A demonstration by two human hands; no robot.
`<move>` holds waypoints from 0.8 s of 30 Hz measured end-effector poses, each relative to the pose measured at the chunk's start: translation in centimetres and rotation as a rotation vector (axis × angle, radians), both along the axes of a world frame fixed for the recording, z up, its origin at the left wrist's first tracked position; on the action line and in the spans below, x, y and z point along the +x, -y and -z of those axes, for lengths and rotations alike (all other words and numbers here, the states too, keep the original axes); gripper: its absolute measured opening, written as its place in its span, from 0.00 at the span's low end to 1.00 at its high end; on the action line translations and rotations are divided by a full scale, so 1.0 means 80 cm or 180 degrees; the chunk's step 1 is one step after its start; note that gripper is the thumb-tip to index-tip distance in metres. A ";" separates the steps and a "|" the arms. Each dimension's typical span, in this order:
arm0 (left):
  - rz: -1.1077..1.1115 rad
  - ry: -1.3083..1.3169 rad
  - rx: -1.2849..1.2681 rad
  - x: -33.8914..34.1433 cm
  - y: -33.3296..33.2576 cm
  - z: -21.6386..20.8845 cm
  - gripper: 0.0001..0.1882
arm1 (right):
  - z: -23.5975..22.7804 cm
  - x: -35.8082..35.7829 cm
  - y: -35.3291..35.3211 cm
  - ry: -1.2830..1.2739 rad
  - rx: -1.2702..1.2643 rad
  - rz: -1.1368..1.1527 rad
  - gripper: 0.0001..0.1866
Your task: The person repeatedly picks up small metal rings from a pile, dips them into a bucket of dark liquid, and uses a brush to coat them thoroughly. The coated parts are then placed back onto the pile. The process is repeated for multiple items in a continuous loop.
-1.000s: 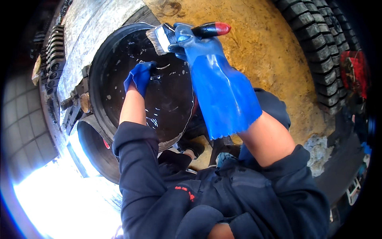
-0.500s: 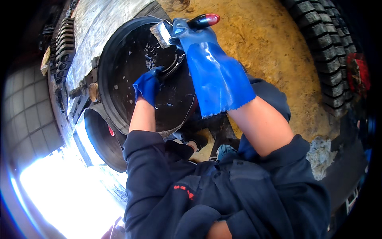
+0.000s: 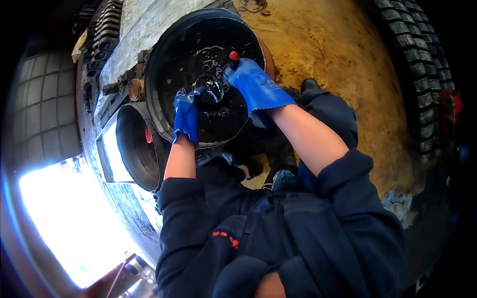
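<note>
A large round drum (image 3: pixel 153 82) of dark liquid stands before me. Over the liquid, my left hand (image 3: pixel 186 111), in a blue rubber glove, is closed on the edge of a dark, wet, ring-shaped part (image 3: pixel 214 91). The exact kind of part cannot be made out. My right hand (image 3: pixel 256 87), in a longer blue glove, grips a brush by its black handle with a red tip (image 3: pixel 233 56). The bristles are hidden behind the glove, close to the ring. Ripples and bright reflections surround the part.
Left of the drum lies an open metal cylinder (image 3: pixel 130 146), with a rusty round end piece (image 3: pixel 135 90) above it. Ribbed metal parts (image 3: pixel 105 37) lie at the far left. Large treaded tyres (image 3: pixel 415 59) stand at right on the stained yellowish floor (image 3: pixel 323 44).
My right hand has brought the brush down from the drum's upper rim toward the ring, handle now pointing up. My left hand still holds the ring. The whole view has shifted slightly.
</note>
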State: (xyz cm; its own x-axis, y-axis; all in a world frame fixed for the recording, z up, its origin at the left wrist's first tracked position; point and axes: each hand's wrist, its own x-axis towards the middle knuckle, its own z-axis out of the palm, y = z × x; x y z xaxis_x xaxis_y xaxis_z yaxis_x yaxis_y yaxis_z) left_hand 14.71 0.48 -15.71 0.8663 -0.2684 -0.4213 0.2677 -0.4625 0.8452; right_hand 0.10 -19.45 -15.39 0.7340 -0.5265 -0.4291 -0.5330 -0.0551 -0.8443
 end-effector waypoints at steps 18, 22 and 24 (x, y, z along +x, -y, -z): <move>-0.0747 -0.0763 -0.1554 -0.065 -0.158 0.036 0.17 | -0.041 0.011 -0.105 0.0929 0.0317 -0.1206 0.13; -0.0547 -0.0826 -0.1718 -0.080 -0.117 0.045 0.12 | 0.036 0.005 -0.044 0.0877 -0.0073 -0.0884 0.18; -0.0578 -0.0979 -0.1913 -0.065 -0.142 0.047 0.12 | -0.015 0.008 -0.057 0.0352 0.0416 -0.0313 0.18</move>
